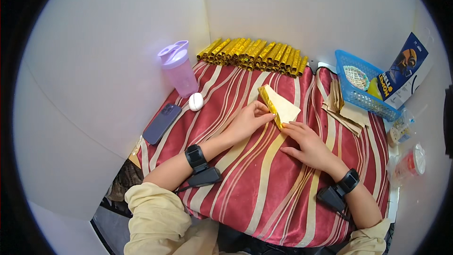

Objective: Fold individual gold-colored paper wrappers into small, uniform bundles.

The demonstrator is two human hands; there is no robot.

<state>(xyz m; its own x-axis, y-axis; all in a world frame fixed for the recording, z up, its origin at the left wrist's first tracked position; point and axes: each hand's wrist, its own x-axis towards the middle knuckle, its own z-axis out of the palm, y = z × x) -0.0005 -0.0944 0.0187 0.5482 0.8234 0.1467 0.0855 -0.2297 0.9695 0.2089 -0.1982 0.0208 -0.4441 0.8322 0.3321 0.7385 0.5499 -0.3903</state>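
Note:
A sheet of gold foil paper with a cream reverse side lies tilted on the striped cloth, its gold edge folded or rolled into a narrow strip. My left hand pinches the left side of that strip between thumb and fingers. At the strip's lower end, the fingertips of my right hand rest on it, fingers stretched out and thumb spread apart. Farther back, a stack of rolled gold paper tubes runs along the wall.
Left of my hands are a purple shaker bottle, a white earbud case and a dark phone. To the right, brown papers lie beside a blue basket; plastic cups stand past it. White panels enclose the table.

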